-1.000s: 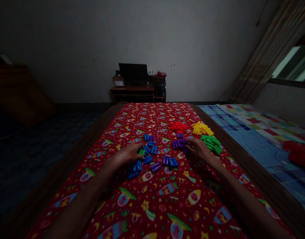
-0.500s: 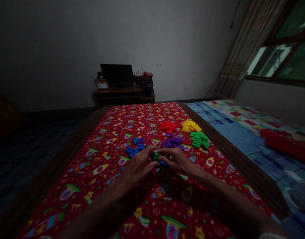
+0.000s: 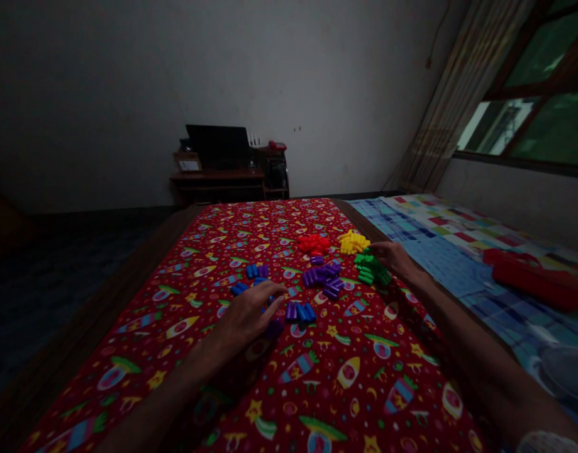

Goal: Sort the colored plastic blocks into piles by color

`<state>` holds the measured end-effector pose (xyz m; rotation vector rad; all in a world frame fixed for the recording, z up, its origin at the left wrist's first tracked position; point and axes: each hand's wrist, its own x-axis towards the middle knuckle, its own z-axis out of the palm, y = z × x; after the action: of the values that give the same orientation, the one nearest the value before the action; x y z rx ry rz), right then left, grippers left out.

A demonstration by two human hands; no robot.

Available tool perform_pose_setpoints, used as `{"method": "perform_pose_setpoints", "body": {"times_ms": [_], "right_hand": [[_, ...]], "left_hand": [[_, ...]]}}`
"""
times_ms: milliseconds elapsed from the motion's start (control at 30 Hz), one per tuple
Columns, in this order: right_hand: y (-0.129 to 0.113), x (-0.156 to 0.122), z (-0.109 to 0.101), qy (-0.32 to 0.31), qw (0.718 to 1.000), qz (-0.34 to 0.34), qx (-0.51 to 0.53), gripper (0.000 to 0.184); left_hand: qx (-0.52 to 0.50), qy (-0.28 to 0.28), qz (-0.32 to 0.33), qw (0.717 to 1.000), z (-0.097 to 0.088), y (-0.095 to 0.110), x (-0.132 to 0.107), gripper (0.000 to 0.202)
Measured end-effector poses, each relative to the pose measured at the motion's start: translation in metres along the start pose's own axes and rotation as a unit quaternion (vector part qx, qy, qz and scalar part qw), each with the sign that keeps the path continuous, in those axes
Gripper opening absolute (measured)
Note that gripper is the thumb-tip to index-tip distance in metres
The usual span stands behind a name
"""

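My right hand [image 3: 393,257] is over the far right of the red cloth, its fingertips pinched around a small green plastic piece at the edge of the green pile [image 3: 371,270]. My left hand [image 3: 251,311] hovers low over the cloth, thumb and fingers apart, with nothing visible between them. Partly behind it lie blue pieces [image 3: 239,288], and a dark purple piece [image 3: 273,328] shows under its thumb. To its right sits a joined purple and blue group [image 3: 300,313]. Purple pieces [image 3: 322,275] are heaped between the hands.
Red pieces [image 3: 313,244] and yellow pieces [image 3: 353,242] are piled farther back. A small blue and purple group [image 3: 257,271] lies left of centre. The patterned red cloth [image 3: 317,371] covers the table. A bed with a red bag [image 3: 538,280] stands at right.
My hands have parted. My right hand has moved right and away from me to the green pile; my left has drawn slightly left. The purple and blue group between them is now uncovered.
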<state>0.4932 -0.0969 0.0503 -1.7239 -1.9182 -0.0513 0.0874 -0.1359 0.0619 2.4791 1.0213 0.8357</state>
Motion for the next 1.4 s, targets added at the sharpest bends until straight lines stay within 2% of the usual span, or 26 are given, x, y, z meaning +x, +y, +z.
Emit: {"method": "perform_pose_setpoints", "body": {"times_ms": [167,300,400,500,567,700,767,833,933,1033,1133,1200,1300,1400], "right_hand": [[0.005,-0.010,0.003,-0.056,0.997,-0.050,-0.026,0.028],[0.004,-0.013,-0.001,-0.039,0.997,-0.064,-0.022,0.026],[-0.009,-0.012,-0.006,-0.016,0.997,-0.067,-0.021,0.026],[-0.039,-0.008,-0.005,0.009,0.996,-0.086,0.027,0.028],[-0.068,-0.004,0.005,-0.008,0.990,-0.114,0.079,0.028],[-0.136,0.010,0.047,-0.121,0.968,-0.182,0.121,0.025],[-0.167,0.022,0.073,-0.162,0.960,-0.189,0.127,0.024],[-0.194,0.038,0.097,-0.173,0.959,-0.174,0.141,0.025],[-0.225,0.059,0.126,-0.200,0.963,-0.150,0.103,0.027],[-0.244,0.068,0.140,-0.227,0.963,-0.140,0.047,0.027],[-0.246,0.066,0.135,-0.235,0.960,-0.137,0.072,0.021],[-0.236,0.061,0.120,-0.201,0.963,-0.142,0.112,0.018],[-0.205,0.049,0.088,-0.126,0.966,-0.141,0.176,0.020],[-0.163,0.030,0.057,-0.069,0.968,-0.116,0.210,0.021]], "left_hand": [[0.004,0.001,0.004,1.000,0.002,-0.002,0.000,0.026],[0.006,0.000,0.001,1.000,0.000,-0.005,0.001,0.025],[0.011,0.010,-0.006,1.000,-0.006,-0.012,0.003,0.025],[0.023,0.032,-0.024,0.999,-0.014,-0.026,0.007,0.028],[0.039,0.053,-0.052,0.996,-0.020,-0.042,0.009,0.028],[0.079,0.095,-0.103,0.987,-0.022,-0.082,0.008,0.030],[0.091,0.101,-0.117,0.984,-0.019,-0.102,0.004,0.035],[0.095,0.095,-0.134,0.982,-0.014,-0.117,0.000,0.041],[0.081,0.076,-0.152,0.982,-0.005,-0.131,-0.006,0.047],[0.054,0.056,-0.135,0.988,0.002,-0.137,-0.009,0.049],[0.042,0.051,-0.122,0.990,0.006,-0.140,-0.012,0.050],[0.041,0.051,-0.126,0.990,0.006,-0.142,-0.013,0.051],[0.043,0.052,-0.117,0.991,0.005,-0.144,-0.013,0.050],[0.047,0.052,-0.094,0.993,0.006,-0.147,-0.013,0.047]]}}
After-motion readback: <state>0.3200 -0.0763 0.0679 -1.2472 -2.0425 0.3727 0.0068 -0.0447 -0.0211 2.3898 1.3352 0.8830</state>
